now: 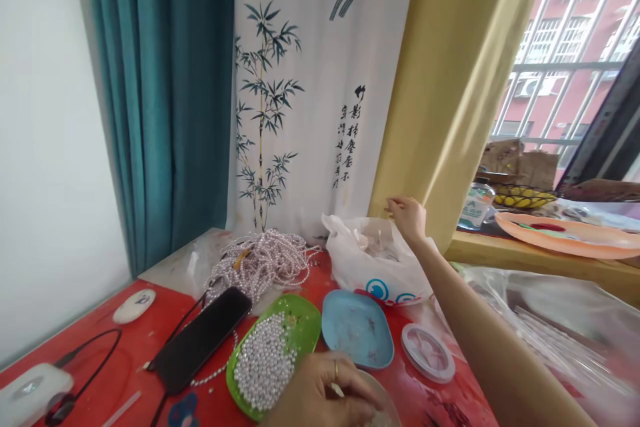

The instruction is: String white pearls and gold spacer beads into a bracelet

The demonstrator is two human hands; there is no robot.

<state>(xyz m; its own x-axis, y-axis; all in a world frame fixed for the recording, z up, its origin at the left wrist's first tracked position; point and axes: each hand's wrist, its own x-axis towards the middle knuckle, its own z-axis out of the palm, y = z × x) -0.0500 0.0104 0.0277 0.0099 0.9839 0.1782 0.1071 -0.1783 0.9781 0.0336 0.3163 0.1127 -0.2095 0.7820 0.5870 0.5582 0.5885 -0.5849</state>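
My left hand (325, 387), with a ring on one finger, is low at the front. Its fingers curl together over a round pale dish (387, 403); what they hold, if anything, is hidden and blurred. Raised above the white plastic bag (345, 267), my right hand (407, 217) has its fingertips pinched together, and anything between them is too small to make out. Beside the left hand lies a green tray (310, 320) holding loose pearly beads (265, 360). A blue tray (357, 327) with small bits in it sits just beyond that hand.
Strings of pinkish beads (265, 260) are heaped at the back. A black phone (203, 340) with cables lies left of the green tray. Right of the blue tray is a clear round spool-like case (428, 352). A plastic bag of thin sticks (560, 340) stands at the right.
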